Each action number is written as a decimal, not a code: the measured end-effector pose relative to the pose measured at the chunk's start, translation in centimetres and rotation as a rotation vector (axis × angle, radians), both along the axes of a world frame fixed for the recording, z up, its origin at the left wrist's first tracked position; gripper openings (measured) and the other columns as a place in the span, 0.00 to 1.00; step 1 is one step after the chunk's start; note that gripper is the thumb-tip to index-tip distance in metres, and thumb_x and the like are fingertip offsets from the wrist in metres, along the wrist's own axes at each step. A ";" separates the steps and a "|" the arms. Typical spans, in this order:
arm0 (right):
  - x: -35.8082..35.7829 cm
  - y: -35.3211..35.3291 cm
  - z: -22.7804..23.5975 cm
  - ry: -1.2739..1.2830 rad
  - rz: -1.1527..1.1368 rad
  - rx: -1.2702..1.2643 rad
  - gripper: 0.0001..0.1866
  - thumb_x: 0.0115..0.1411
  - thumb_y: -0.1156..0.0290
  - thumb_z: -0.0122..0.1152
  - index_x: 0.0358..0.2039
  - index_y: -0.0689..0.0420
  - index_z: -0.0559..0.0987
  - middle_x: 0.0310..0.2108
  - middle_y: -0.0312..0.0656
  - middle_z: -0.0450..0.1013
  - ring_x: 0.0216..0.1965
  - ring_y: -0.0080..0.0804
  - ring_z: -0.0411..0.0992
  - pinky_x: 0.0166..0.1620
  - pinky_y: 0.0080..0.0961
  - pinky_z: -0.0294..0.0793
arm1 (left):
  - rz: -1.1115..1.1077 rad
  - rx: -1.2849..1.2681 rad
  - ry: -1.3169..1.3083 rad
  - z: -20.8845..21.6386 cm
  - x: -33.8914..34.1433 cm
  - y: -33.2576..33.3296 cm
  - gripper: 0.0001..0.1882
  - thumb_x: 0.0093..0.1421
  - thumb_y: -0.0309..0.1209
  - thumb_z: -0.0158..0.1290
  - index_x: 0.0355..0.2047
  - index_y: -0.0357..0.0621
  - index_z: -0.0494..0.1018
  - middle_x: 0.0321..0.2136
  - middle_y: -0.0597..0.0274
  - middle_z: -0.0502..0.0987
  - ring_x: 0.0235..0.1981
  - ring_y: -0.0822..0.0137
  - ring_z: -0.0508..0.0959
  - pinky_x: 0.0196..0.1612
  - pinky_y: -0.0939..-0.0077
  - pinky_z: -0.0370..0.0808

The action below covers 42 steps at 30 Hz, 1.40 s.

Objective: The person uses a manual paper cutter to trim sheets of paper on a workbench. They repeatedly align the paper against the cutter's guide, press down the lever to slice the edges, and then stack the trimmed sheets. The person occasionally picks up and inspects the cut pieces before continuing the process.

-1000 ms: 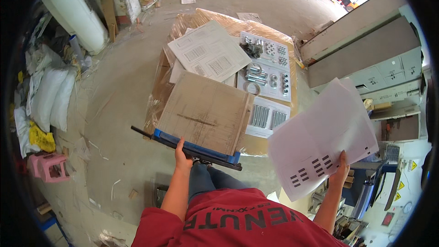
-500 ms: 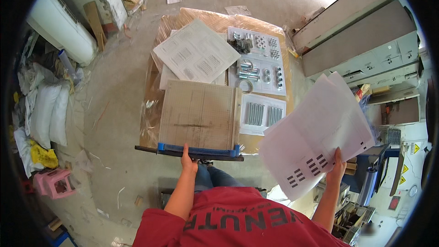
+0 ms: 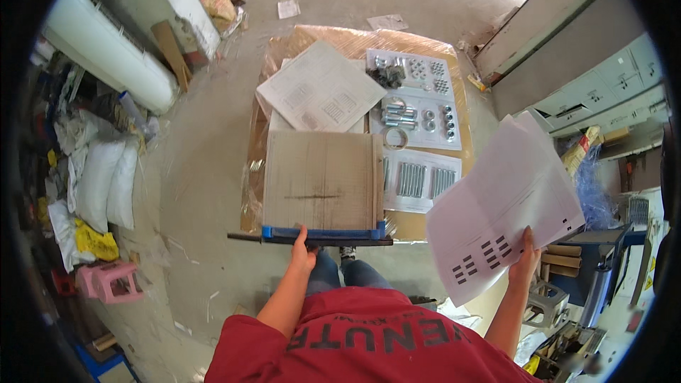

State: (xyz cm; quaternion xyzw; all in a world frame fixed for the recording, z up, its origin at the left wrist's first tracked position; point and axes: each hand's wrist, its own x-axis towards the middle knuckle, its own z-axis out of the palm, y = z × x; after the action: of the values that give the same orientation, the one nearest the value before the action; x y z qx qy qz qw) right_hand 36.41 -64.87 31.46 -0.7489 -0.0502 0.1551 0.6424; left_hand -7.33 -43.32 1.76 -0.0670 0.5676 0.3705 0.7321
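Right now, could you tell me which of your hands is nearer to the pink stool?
Left. The left hand grips the blue-edged board, closer to the pink stool; the right hand holds papers far opposite.

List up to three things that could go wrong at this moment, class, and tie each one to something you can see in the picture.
1. The left hand alone holds the flat cardboard-covered panel by its near edge, so it could tip or slip.
2. The right hand grips the paper sheets by one corner; they might sag or slide out.
3. Bolts and washers lie on sheets beside the panel; a swing could scatter them.
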 end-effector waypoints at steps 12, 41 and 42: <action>-12.0 8.4 7.4 -0.511 0.253 -0.472 0.12 0.63 0.66 0.63 0.31 0.64 0.81 0.19 0.37 0.73 0.24 0.20 0.69 0.29 0.25 0.70 | -1.416 0.087 -0.174 6.1 -1.8 5.4 0.41 0.58 0.62 0.54 0.52 0.33 0.69 0.47 0.48 0.77 0.50 0.50 0.79 0.51 0.57 0.77; -41.9 35.1 0.6 0.191 -0.057 0.170 0.20 0.61 0.58 0.65 0.43 0.62 0.78 0.34 0.34 0.75 0.35 0.23 0.71 0.39 0.24 0.70 | -1.311 1.393 0.327 24.7 -15.1 42.3 0.12 0.59 0.32 0.60 0.37 0.35 0.73 0.27 0.57 0.76 0.29 0.71 0.74 0.32 0.71 0.71; -40.7 35.9 0.4 0.219 -0.057 0.189 0.20 0.60 0.58 0.66 0.43 0.62 0.79 0.34 0.34 0.75 0.35 0.23 0.71 0.39 0.24 0.70 | -1.288 1.439 0.363 24.9 -13.8 43.0 0.12 0.59 0.32 0.60 0.35 0.34 0.73 0.24 0.56 0.75 0.26 0.70 0.72 0.31 0.70 0.70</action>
State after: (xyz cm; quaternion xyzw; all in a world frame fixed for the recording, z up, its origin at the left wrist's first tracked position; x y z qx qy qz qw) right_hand -4.24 -28.95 31.82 -0.6646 0.0272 0.2122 0.7159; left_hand -21.17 -0.28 26.67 0.7753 0.2384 0.1625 0.5619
